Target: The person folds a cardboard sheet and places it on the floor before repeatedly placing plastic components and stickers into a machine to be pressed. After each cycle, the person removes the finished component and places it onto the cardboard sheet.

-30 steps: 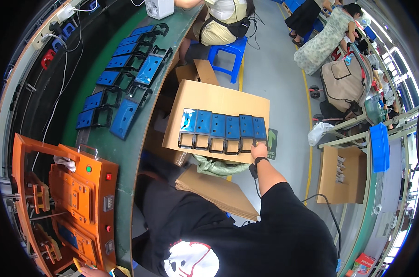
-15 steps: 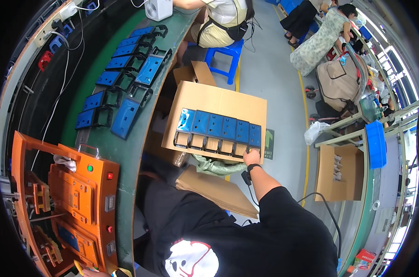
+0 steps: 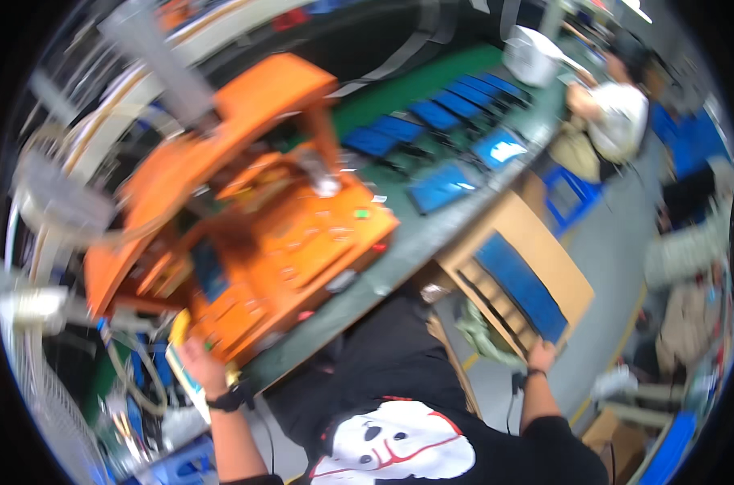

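My right hand is at the near right end of a row of blue panels with black handle-like frames, lying on a cardboard box. Its fingers are closed at the black frame of the end panel. My left hand is raised at the front left corner of an orange machine. Something yellow shows at its fingertips; motion smears the fingers, so their grip is unclear. A blue panel sits inside the machine.
More blue panels with black frames lie on the green bench. A white box-shaped device stands at its far end, near a seated person on a blue stool. A green bag is beside the cardboard box.
The view has swung left, bringing the orange machine to the middle. My left hand has come further into view beside it. My right hand stays at the end of the panel row.
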